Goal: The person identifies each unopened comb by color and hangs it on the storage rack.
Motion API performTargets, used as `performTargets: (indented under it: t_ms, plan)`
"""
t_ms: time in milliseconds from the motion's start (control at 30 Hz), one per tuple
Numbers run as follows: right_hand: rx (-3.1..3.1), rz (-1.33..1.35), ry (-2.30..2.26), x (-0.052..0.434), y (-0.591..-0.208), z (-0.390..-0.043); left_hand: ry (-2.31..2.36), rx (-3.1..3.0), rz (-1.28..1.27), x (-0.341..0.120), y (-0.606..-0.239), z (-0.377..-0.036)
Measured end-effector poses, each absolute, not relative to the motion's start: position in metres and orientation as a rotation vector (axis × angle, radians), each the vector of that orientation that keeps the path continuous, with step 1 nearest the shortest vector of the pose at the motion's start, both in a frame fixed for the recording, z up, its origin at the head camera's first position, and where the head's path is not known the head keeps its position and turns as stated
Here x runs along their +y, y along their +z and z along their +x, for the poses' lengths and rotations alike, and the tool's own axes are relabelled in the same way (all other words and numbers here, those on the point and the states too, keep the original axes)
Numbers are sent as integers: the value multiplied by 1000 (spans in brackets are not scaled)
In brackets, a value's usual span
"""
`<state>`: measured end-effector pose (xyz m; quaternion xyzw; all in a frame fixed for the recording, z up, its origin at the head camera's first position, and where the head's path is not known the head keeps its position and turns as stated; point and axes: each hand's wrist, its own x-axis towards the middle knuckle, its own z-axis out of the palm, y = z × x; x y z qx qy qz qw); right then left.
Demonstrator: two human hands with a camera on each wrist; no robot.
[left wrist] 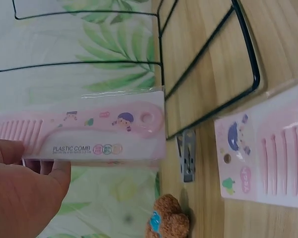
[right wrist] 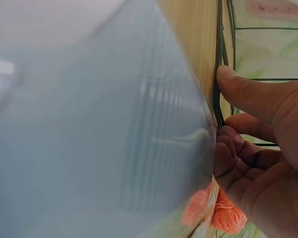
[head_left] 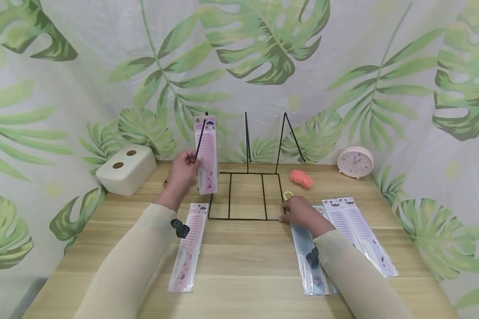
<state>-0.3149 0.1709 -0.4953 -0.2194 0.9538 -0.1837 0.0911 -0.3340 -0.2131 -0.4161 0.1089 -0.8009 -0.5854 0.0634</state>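
Where legible, "PLASTIC COMB" packet (left wrist: 84, 130)

Glossy plastic-wrapped pink comb (head_left: 206, 155), thin black metal wire rack (head_left: 245, 195), matt wooden table (head_left: 247, 261).

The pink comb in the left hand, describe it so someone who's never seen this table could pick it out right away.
Start at the black wire rack at the back middle of the wooden table. At its left upright, the left hand holds a packaged pink comb upright. Unlike the other packaged combs, which lie flat on the table, it is raised.
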Motion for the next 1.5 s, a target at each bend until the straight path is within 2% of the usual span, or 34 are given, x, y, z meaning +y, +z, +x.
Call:
performTargets:
  t_ms: [567, 867, 1000, 1100, 1300, 1500]
  plan:
    - [2830, -672, -547, 169, -497, -316, -1635, -2410, 372, -219, -430, -353]
    - [2817, -668, -548, 168, -495, -315, -1651, -2436, 399, -225, -440, -348]
    - [2812, -673, -552, 167, -497, -314, -1713, -2477, 388, -231, -449, -335]
    - [2811, -656, -551, 167, -500, -314, -1626, -2666, 278, -237, -458, -321]
    - [2820, -662, -543, 165, -501, -313, -872, -3233, 24, -239, -473, -270]
    - [2826, -647, -535, 169, -496, -316, -435, -3324, 39, -225, -493, -221]
